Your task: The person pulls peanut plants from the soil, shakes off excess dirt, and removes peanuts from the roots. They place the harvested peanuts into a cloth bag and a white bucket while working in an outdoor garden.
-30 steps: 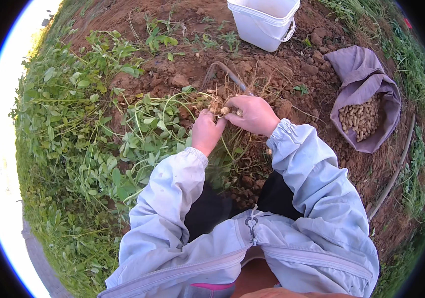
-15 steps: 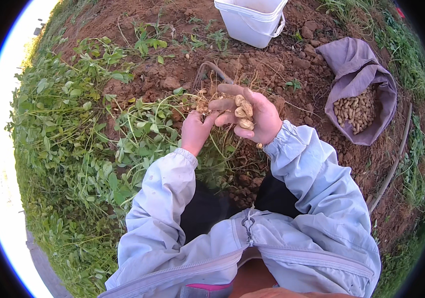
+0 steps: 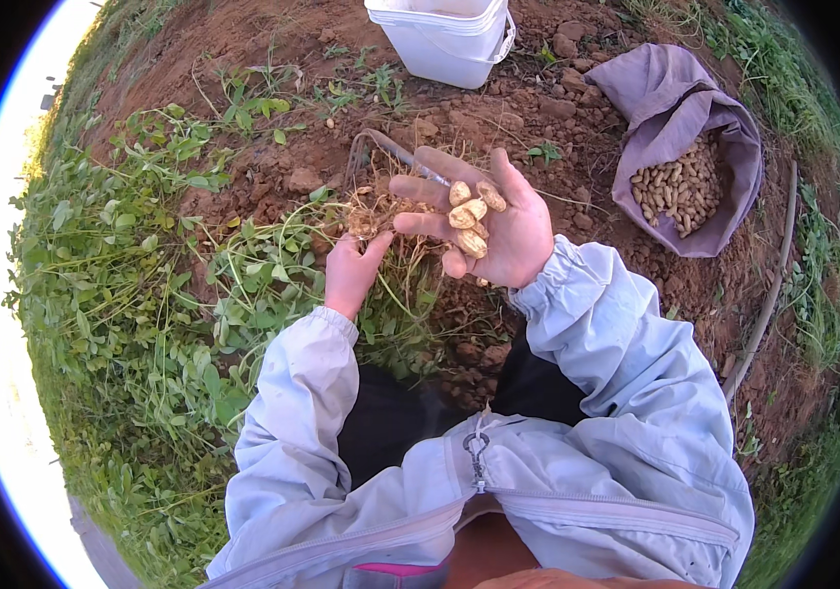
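My right hand [image 3: 500, 228] is turned palm up with its fingers spread. Several unshelled peanuts [image 3: 469, 224] rest on that palm and along the fingers. Just to its left, my left hand [image 3: 352, 273] is closed on an uprooted peanut plant [image 3: 373, 211] by the base of its stems. Thin brown roots spread above those fingers, close to the right fingertips. The plant's green leafy stems [image 3: 277, 263] trail off to the left and below. What exactly lies between the left fingertips is partly hidden.
A curved metal tool [image 3: 380, 140] with a handle lies on the soil behind my right hand. A white bucket [image 3: 439, 49] stands beyond. To the right, a purple cloth sack [image 3: 639, 187] holds many peanuts. A long stick [image 3: 771, 294] lies past it; leafy plants [image 3: 115, 324] cover the left.
My right hand has opened flatter, its fingers spreading wider, and the peanuts now lie looser on the palm. My left hand keeps its hold. The whole view has shifted slightly.
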The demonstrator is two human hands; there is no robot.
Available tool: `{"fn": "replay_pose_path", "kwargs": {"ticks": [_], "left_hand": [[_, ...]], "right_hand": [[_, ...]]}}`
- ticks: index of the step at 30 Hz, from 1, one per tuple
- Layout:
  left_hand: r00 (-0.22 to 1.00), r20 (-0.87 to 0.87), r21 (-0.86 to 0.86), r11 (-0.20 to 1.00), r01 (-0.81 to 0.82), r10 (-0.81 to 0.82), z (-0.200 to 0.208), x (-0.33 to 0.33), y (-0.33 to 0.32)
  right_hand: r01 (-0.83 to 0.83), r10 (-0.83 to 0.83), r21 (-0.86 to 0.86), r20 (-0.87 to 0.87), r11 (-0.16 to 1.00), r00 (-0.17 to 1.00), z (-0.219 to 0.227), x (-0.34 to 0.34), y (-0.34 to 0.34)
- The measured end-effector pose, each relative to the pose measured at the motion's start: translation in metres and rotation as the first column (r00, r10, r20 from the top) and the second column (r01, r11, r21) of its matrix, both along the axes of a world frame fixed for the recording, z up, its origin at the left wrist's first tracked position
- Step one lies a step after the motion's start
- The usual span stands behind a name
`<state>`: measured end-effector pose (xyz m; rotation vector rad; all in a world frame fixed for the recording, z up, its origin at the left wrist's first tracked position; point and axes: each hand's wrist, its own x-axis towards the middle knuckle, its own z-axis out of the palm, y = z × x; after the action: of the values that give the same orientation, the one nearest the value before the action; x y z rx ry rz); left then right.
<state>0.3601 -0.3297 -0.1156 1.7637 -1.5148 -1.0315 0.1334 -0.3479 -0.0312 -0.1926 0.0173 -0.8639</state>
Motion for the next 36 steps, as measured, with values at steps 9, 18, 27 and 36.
{"fn": "replay_pose_path", "kwargs": {"ticks": [9, 18, 27, 36], "left_hand": [[0.998, -0.062, 0.060, 0.998, -0.005, 0.009, -0.008, -0.001, 0.000], [0.992, -0.126, 0.082, 0.997, -0.012, 0.022, 0.001, 0.010, 0.007], [0.942, -0.334, 0.064, 0.998, 0.000, 0.021, 0.029, 0.025, 0.017], [0.970, -0.113, 0.009, 0.976, 0.219, -0.216, 0.029, -0.010, 0.039]], "right_hand": [[0.150, -0.142, 0.016, -0.226, 0.989, 0.964, 0.012, -0.024, 0.005], [0.789, -0.783, -0.113, -0.269, 0.604, 0.561, -0.026, -0.219, -0.022], [0.431, -0.344, -0.428, -0.902, 0.795, -0.260, -0.082, -0.246, -0.013], [-0.598, -0.924, -0.782, -0.339, 0.174, 0.176, -0.010, 0.002, 0.007]]}}
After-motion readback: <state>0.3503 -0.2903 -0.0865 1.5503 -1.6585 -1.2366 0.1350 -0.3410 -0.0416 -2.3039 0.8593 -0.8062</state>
